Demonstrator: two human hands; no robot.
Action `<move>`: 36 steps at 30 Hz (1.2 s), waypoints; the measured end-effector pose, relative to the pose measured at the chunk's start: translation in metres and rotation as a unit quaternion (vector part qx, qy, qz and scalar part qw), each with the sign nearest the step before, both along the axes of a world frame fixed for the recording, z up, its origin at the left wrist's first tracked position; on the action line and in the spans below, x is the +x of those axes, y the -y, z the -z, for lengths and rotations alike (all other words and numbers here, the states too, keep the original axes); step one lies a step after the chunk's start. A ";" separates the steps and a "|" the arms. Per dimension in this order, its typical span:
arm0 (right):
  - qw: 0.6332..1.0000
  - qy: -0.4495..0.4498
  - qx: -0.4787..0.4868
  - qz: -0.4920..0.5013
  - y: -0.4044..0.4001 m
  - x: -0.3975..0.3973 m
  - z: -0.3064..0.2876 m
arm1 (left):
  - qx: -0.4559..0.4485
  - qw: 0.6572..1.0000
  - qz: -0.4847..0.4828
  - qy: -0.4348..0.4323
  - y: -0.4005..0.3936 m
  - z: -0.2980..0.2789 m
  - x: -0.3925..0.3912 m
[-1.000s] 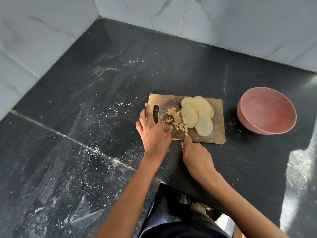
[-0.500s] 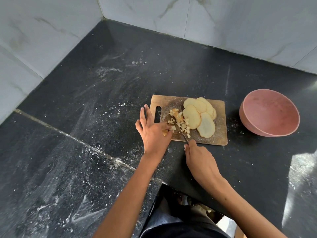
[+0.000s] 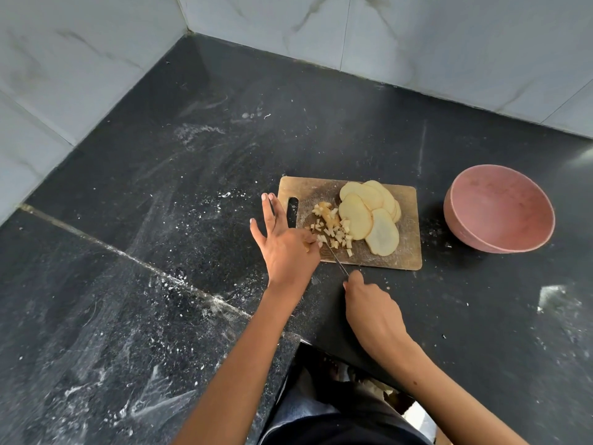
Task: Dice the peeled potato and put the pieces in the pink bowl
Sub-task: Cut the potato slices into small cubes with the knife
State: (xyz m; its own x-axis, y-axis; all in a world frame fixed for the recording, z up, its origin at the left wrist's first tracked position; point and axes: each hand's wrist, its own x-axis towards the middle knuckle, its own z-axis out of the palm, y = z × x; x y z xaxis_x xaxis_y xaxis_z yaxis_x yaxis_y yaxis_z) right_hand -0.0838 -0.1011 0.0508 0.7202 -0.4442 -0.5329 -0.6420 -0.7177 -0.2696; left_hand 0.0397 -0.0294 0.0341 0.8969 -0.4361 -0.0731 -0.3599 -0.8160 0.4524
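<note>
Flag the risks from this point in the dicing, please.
1. The left hand pins potato right at the knife blade; a slip could nick its fingers.
2. Diced pieces lie scattered near the cutting board's front edge and could roll onto the dusty counter.
3. The pink bowl stands apart to the right, with uncut slices between; pieces may drop in transfer.

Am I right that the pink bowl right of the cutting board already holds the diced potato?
No. The head view shows the pink bowl empty; the diced potato lies on the cutting board beside the slices. The bowl does sit right of the board.
</note>
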 end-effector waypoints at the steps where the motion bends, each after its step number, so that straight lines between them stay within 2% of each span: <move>1: 1.000 0.003 -0.003 -0.002 0.000 -0.005 -0.001 | -0.001 1.000 -0.003 -0.004 0.000 0.000 0.000; 11: 0.994 0.101 0.029 0.035 0.010 0.007 -0.008 | -0.036 0.999 0.025 0.018 0.001 0.002 -0.005; 19: 0.994 0.088 0.049 0.040 0.003 0.010 -0.001 | -0.034 0.999 0.026 0.033 -0.006 0.004 0.000; 30: 0.999 0.022 0.006 0.030 -0.007 0.001 0.000 | -0.045 0.998 0.040 0.027 -0.005 0.004 0.002; 36: 0.999 0.029 0.004 0.039 -0.001 0.001 0.001 | -0.064 0.998 0.013 0.011 -0.005 0.007 0.000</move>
State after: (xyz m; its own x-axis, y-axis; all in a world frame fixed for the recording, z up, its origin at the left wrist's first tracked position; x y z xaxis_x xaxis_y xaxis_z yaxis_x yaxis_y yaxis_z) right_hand -0.0826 -0.1002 0.0497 0.7141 -0.4956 -0.4944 -0.6784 -0.6643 -0.3139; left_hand 0.0395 -0.0247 0.0273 0.8857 -0.4642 0.0053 -0.3920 -0.7417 0.5442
